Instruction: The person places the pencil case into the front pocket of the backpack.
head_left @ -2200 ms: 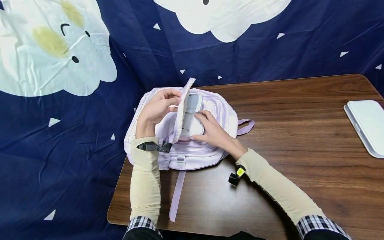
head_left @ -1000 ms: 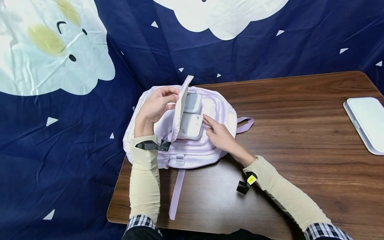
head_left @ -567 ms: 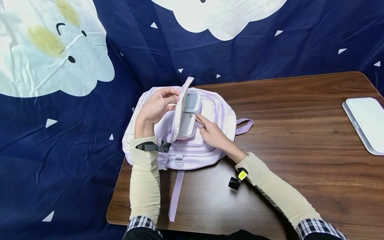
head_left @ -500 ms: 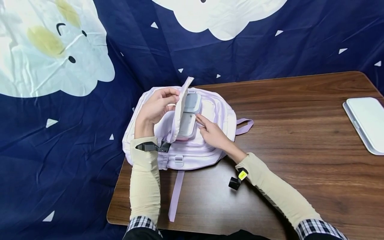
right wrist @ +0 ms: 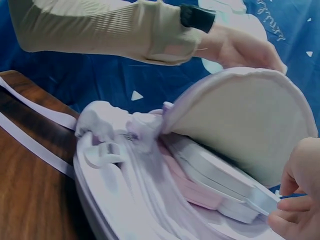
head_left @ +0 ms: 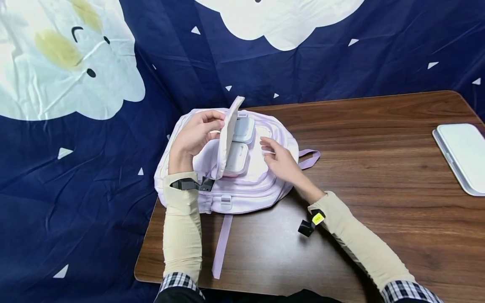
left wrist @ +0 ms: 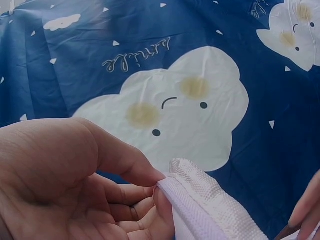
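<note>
My left hand (head_left: 197, 134) pinches the edge of a raised flap (head_left: 228, 139) between thumb and fingers; the left wrist view shows the flap's edge (left wrist: 200, 195) in that pinch. The flap belongs to a lilac and white backpack (head_left: 246, 201) lying on the table. Inside the pocket are a white lidded box (head_left: 237, 158), a greyish-lidded box (head_left: 243, 129) beyond it, and a pink box (right wrist: 192, 187) beneath. The flap partly covers them. My right hand (head_left: 282, 162) is just right of the boxes, over the backpack, its fingers loosely bent with nothing in them.
A flat white case (head_left: 463, 158) lies on the wooden table (head_left: 379, 168) at the far right. One lilac strap (head_left: 221, 248) trails toward the table's front edge, and a loop (head_left: 310, 158) sticks out at right. A dark blue cloud-print curtain (head_left: 159, 50) hangs behind and to the left.
My right hand held the white box earlier, then let go and touched its right edge as it shifted left under the flap. Now the hand has drawn away rightward. The left hand stays.
</note>
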The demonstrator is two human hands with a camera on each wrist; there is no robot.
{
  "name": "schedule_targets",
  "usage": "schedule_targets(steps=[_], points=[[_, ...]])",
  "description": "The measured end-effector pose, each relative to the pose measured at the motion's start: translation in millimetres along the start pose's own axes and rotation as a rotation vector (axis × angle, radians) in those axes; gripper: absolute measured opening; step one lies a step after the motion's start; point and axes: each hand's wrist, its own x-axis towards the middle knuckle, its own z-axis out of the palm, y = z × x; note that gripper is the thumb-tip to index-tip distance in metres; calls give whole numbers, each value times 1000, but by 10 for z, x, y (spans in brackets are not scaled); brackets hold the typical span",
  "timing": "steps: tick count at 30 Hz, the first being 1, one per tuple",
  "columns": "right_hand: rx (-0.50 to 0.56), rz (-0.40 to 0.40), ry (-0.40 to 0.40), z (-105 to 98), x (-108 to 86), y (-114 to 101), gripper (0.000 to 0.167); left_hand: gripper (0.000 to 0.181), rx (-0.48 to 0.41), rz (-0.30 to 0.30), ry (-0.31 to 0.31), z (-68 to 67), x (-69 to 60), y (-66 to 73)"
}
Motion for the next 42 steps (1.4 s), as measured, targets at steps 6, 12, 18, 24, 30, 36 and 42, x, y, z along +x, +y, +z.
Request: schedule_targets(steps=[6,12,18,24,30,36,42], points=[[-41,-18,67,-186,-4,-9,47,15,20,-5,0,-19,-11,5],[-85,-34,138,-364,-45,11,44,14,21,-12,0,-42,-10,-4],[-101,-64,200,-509,-89,63,43,14,20,-11,9,-52,-24,-10],[-90,-48,231,-656,-137,109,40,13,17,-6,6,-62,-33,-13],[-105,-25,247,-813,-202,152,43,13,20,-3,6,-70,-31,-19],[-181,-24,273,-953,-228,217,46,12,7,4,-1,-83,-47,-27],[-256,-8,315,-1107,-283,271,48,14,-26,35,-18,-79,-67,-31]])
